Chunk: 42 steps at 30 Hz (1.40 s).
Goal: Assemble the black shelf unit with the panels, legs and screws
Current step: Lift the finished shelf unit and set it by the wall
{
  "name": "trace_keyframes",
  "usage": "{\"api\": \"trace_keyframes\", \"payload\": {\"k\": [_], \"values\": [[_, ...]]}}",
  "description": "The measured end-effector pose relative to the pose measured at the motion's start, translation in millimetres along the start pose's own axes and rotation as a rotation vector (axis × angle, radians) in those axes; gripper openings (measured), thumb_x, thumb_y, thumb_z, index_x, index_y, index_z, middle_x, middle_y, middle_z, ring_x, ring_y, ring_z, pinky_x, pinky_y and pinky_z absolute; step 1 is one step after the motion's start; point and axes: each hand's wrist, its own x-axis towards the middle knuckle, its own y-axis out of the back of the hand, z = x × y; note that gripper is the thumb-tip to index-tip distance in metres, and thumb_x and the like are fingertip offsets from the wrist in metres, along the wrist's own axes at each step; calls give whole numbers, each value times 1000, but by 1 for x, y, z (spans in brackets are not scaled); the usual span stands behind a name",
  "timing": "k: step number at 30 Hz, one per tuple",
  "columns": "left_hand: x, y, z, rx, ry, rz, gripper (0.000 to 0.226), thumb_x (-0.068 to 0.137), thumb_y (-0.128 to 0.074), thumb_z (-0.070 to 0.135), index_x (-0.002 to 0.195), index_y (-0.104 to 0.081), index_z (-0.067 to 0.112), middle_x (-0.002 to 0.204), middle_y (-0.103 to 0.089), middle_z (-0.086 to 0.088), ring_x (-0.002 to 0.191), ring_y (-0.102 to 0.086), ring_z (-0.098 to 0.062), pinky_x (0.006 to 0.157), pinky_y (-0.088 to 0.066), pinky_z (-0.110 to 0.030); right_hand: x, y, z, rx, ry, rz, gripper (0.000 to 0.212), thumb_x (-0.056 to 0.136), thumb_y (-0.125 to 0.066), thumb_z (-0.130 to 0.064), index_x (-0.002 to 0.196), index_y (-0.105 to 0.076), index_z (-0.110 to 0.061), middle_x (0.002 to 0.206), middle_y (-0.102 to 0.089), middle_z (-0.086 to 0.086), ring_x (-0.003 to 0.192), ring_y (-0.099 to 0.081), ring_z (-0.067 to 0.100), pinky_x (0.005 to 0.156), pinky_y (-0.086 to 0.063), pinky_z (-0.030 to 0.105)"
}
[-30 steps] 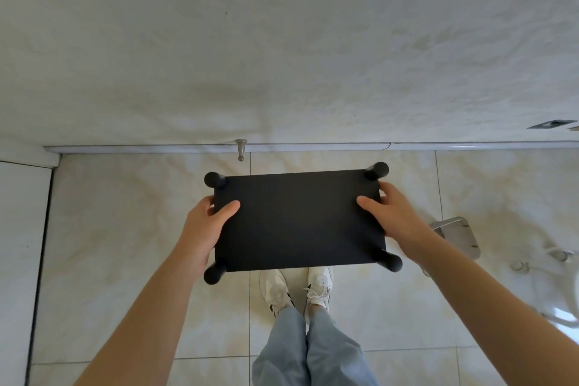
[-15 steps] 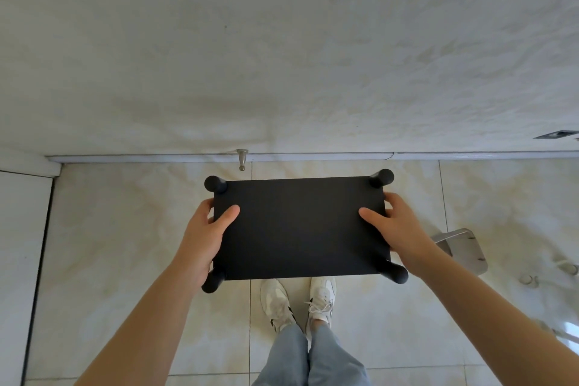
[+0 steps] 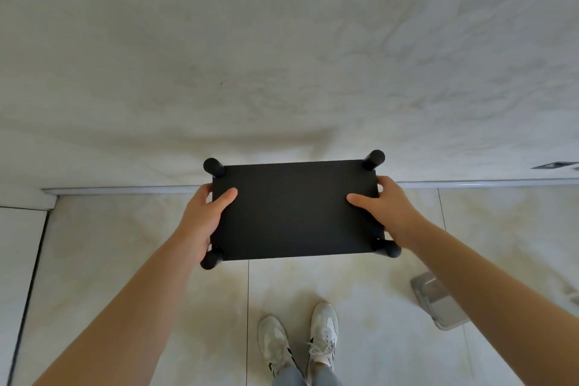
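Faced a pale marbled wall (image 3: 282, 41) across the whole upper half, edged at its foot by a white skirting strip (image 3: 470, 184). Stood on cream floor tiles (image 3: 103, 260) with dark joints, beside a plain white panel (image 3: 18, 260) at far left. Made out a grey boxy object (image 3: 438, 304) on the floor to the right, partly hidden behind the right forearm; could not tell its kind. Looked down on two white shoes (image 3: 322, 329) side by side near the bottom edge. Glimpsed a small dark patch (image 3: 554, 165) on the wall at far right.

Held the black shelf unit (image 3: 294, 210) in the air, above the floor and across the skirting line, broad panel face towards the camera. Counted four round black legs (image 3: 213, 167) sticking out at the corners.

Clasped the left short edge in the left grip (image 3: 200, 222), thumb flat on the panel face, fingers curled round the edge. Clasped the right short edge likewise in the right grip (image 3: 388, 210). Kept the panel squarely between both grips, near legs just beside the wrists, far legs beyond the fingertips.
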Motion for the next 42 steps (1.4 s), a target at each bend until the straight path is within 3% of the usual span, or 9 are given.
{"api": "trace_keyframes", "payload": {"k": [3, 7, 11, 17, 23, 29, 36, 40, 42], "values": [[12, -2, 12, 20, -11, 15, 33, 95, -66, 35, 124, -52, 28, 110, -65, -1, 96, -64, -24, 80, -53, -45, 12, 0, -11, 39, -29, 1, 60, 86, -73, -27, 135, -41, -19, 118, -59, 6, 103, -61, 26, 89, -53, 47], [23, -1, 22, 35, -23, 28, 39, 94, -67, 35, 128, -53, 25, 113, -66, -4, 100, -64, -28, 92, -53, -54, 22, -4, -23, 127, -57, 15, 52, 89, -68, -23, 135, -42, -17, 113, -60, 7, 94, -62, 22, 73, -52, 36], [30, 5, 28, 56, -24, 44, 39, 92, -68, 38, 126, -55, 25, 116, -66, -6, 105, -64, -32, 96, -51, -56, 31, -10, -32, 193, -78, 23, 50, 90, -66, -20, 134, -43, -17, 111, -61, 7, 92, -63, 22, 78, -52, 39], [36, 14, 33, 51, -14, 54, 36, 94, -67, 35, 125, -54, 22, 115, -66, -7, 107, -62, -33, 99, -49, -56, 36, -19, -43, 217, -76, 24, 49, 89, -68, -18, 132, -44, -18, 108, -61, 7, 85, -62, 19, 66, -51, 34], [37, 8, 42, 23, 18, 20, 33, 95, -65, 29, 121, -50, 15, 101, -63, -3, 88, -61, -21, 85, -46, -43, 36, -14, -45, 253, -114, -10, 52, 87, -71, -15, 132, -45, -15, 113, -63, 12, 94, -65, 27, 80, -56, 44], [32, 16, 36, -10, 38, -15, 32, 97, -64, 27, 123, -53, 12, 107, -65, -5, 95, -62, -20, 83, -47, -42, 34, -15, -42, 244, -123, -58, 43, 87, -70, -14, 125, -52, -4, 112, -66, 16, 99, -66, 32, 92, -54, 48], [35, 17, 34, -44, 18, 13, 25, 98, -61, 26, 118, -56, 11, 107, -66, -6, 93, -61, -20, 87, -46, -41, 33, -13, -37, 234, -91, -76, 37, 88, -67, -12, 122, -54, -4, 108, -68, 15, 97, -67, 30, 88, -55, 45], [37, 17, 33, -33, -17, 37, 30, 98, -60, 23, 126, -55, 13, 106, -65, -4, 96, -61, -21, 88, -47, -41, 32, -11, -37, 219, -74, -86, 35, 91, -65, -12, 123, -54, -4, 109, -66, 12, 95, -65, 23, 69, -51, 31], [38, 18, 32, -33, -56, 86, 36, 98, -61, 19, 133, -52, 17, 110, -64, -4, 100, -61, -24, 89, -48, -42, 32, -10, -36, 216, -68, -83, 35, 91, -64, -12, 124, -54, -5, 111, -66, 11, 97, -64, 23, 71, -50, 32]]}}
